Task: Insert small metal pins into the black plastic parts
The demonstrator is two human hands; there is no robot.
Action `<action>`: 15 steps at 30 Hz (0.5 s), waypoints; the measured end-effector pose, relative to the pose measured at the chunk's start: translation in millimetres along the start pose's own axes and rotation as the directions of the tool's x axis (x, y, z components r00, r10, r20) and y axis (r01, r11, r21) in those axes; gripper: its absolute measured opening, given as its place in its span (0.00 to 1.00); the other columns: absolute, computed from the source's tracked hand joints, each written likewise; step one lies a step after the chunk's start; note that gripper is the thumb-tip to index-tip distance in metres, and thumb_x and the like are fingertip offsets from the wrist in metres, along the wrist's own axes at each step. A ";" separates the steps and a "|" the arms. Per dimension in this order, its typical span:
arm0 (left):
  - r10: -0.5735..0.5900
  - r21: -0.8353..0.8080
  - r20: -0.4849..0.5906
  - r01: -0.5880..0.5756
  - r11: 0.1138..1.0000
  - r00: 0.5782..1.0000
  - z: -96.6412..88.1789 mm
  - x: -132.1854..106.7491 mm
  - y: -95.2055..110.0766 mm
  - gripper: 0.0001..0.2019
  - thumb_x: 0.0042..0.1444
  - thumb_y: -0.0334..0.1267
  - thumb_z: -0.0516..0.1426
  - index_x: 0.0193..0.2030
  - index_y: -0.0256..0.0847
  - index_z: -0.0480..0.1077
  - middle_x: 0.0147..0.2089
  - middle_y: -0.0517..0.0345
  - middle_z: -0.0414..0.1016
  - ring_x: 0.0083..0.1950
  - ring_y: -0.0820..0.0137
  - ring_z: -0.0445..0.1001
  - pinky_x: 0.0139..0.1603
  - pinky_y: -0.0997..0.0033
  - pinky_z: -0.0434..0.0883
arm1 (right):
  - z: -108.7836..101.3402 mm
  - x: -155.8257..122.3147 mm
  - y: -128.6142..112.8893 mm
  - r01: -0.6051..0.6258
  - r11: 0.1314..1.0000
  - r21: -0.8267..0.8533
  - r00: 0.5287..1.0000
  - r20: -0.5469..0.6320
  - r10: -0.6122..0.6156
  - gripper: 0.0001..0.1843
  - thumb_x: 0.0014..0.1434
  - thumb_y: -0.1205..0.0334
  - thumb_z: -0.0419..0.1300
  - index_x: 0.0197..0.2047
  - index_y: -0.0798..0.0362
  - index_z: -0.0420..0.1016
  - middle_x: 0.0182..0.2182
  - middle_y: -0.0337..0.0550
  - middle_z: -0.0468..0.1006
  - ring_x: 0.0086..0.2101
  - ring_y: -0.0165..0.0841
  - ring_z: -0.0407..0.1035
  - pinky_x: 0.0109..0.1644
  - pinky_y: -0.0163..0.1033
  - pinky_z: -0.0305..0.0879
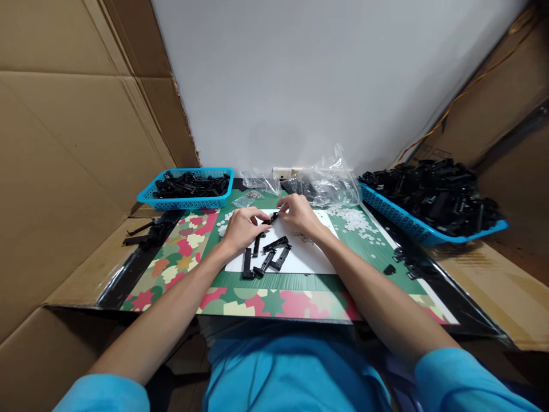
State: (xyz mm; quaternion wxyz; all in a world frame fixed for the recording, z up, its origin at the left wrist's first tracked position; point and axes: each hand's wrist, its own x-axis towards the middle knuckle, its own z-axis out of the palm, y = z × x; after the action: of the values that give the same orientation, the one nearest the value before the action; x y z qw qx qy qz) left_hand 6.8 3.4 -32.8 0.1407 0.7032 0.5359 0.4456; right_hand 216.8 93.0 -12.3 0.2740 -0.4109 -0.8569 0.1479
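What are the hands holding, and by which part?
A small black plastic part, between fingers of left hand and right hand; where exactly cannot be told.

The table (115,286) bears a camouflage mat (274,300) (white sheet (309,260) atop) and black parts (148,234).

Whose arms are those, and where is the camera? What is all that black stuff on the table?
The camera sits on a person's head and looks down, so you see that person's own two arms in blue sleeves. The left hand and the right hand pinch one small black plastic piece between their fingertips. Under them lies a white sheet of paper with more long black plastic pieces on it. The sheet rests on a colourful patchy mat. The left blue plastic basket and the right blue plastic basket are both full of black parts. Little white round bits are scattered near the right hand, and clear plastic bags lie at the back.
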 end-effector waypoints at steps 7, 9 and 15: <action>0.002 0.008 0.002 -0.002 1.000 1.000 0.5 0.2 1.3 0.07 0.52 0.39 0.73 0.39 0.45 0.87 0.39 0.54 0.87 0.31 0.67 0.77 0.34 0.64 0.72 | 6.3 -1.3 -2.5 -0.013 0.999 -0.040 1.000 0.002 0.013 0.14 0.58 0.75 0.64 0.46 0.58 0.85 0.40 0.55 0.87 0.38 0.41 0.79 0.38 0.37 0.65; 0.007 0.005 0.001 -0.007 1.000 1.000 0.5 0.3 1.9 0.07 0.51 0.38 0.73 0.38 0.46 0.87 0.39 0.55 0.88 0.31 0.67 0.78 0.35 0.64 0.73 | 7.6 -2.1 -5.1 -0.009 0.998 -0.069 1.000 -0.008 0.008 0.15 0.58 0.75 0.63 0.46 0.58 0.86 0.40 0.56 0.87 0.38 0.41 0.78 0.38 0.37 0.65; -0.027 0.026 -0.013 0.028 0.999 1.000 0.3 -0.3 3.7 0.08 0.52 0.40 0.72 0.40 0.46 0.87 0.37 0.55 0.87 0.30 0.66 0.78 0.32 0.64 0.71 | 6.8 -3.8 -13.0 0.003 0.991 -0.132 1.000 -0.015 -0.005 0.13 0.58 0.76 0.61 0.42 0.57 0.86 0.40 0.56 0.87 0.38 0.41 0.78 0.38 0.38 0.63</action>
State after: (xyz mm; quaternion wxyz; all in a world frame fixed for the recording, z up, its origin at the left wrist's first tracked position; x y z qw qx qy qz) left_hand 9.3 1.7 -30.5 0.1341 0.6948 0.5522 0.4409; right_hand 206.6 81.8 -12.9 0.2530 -0.4275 -0.8635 0.0874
